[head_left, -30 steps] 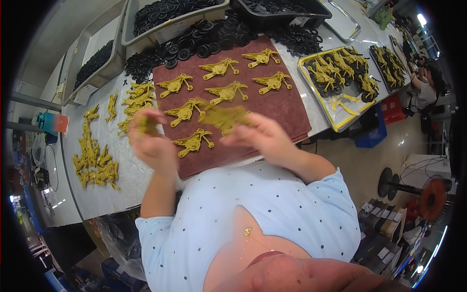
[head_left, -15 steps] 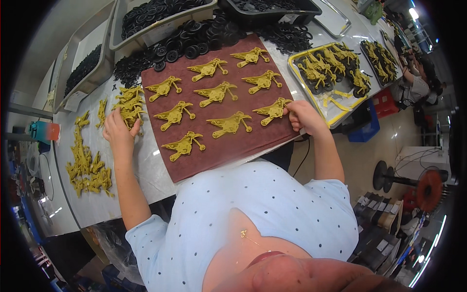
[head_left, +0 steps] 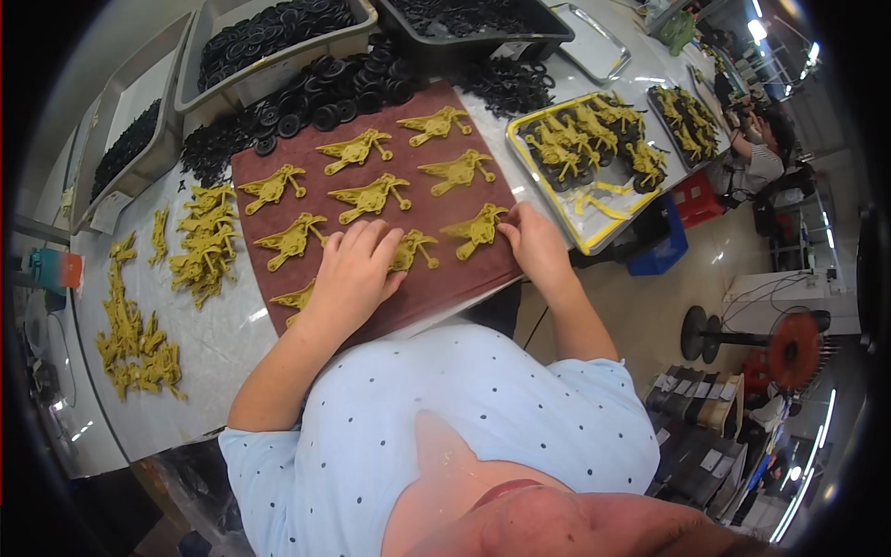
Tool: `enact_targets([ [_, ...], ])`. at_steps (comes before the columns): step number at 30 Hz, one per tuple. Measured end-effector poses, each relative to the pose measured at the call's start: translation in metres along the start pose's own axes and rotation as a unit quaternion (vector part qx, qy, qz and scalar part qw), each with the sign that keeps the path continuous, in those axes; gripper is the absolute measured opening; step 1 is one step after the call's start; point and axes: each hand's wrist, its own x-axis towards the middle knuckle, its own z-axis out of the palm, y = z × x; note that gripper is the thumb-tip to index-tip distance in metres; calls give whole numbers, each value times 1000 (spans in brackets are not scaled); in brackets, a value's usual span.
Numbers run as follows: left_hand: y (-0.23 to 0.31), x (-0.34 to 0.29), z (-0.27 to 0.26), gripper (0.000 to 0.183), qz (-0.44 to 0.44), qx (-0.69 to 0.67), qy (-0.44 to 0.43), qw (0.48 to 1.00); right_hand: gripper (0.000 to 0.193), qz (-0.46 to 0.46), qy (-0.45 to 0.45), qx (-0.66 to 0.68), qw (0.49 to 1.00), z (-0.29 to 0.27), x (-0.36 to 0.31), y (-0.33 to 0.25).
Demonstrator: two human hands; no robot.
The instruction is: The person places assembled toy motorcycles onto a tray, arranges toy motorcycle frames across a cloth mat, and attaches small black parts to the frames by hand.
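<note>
Wheels (head_left: 325,117), black and heaped, line the far edge of the maroon cloth (head_left: 445,278), well ahead of the left hand (head_left: 353,269); from where I stand, that heap, the grey bin (head_left: 297,60) behind it and the black bin (head_left: 483,46) to its right wall off the far side. Just right of the right hand (head_left: 538,246), a yellow-rimmed tray (head_left: 622,223) loaded with yellow-and-black pieces stands in the way sideways, a blue crate (head_left: 664,246) lower down past it. Left of the left hand sit a yellow pile (head_left: 204,246) close by the cloth and a second yellow pile (head_left: 135,357) farther out, with pale tabletop (head_left: 227,343) between that one and the cloth. The cloth's near edge passes on the wearer's side of the fingers, the light blue top (head_left: 455,381) close to it, and maroon lanes show between the rows of yellow parts ahead. The left hand bends over the middle yellow part (head_left: 413,251) of the nearest row, fingers half curled and partly covering it; another yellow part (head_left: 291,299) is partly hidden by the left wrist. The right hand is curled, fingertips at the right end of the rightmost yellow part (head_left: 475,229), which lies on the cloth. Whether either hand actually grips, I cannot tell.
</note>
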Motion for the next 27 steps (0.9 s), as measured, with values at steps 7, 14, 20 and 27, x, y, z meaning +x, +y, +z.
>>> enact_targets([
  [7, -5, -2, 19, 50, 14, 17, -47, 999, 17, 21, 36, -5, 999, -6, -5, -2],
  [14, -9, -5, 16, 49, 23, -12, -56, 998, 21, 4, 36, 28, 999, -28, 23, -1],
  [20, -8, 1, 12, 48, 44, -20, -68, 997, 14, -155, 140, -8, 978, -55, 155, 21],
  [27, -10, -5, 5, 49, 18, -30, -77, 996, 15, -156, 115, -137, 971, -23, 253, 27],
])
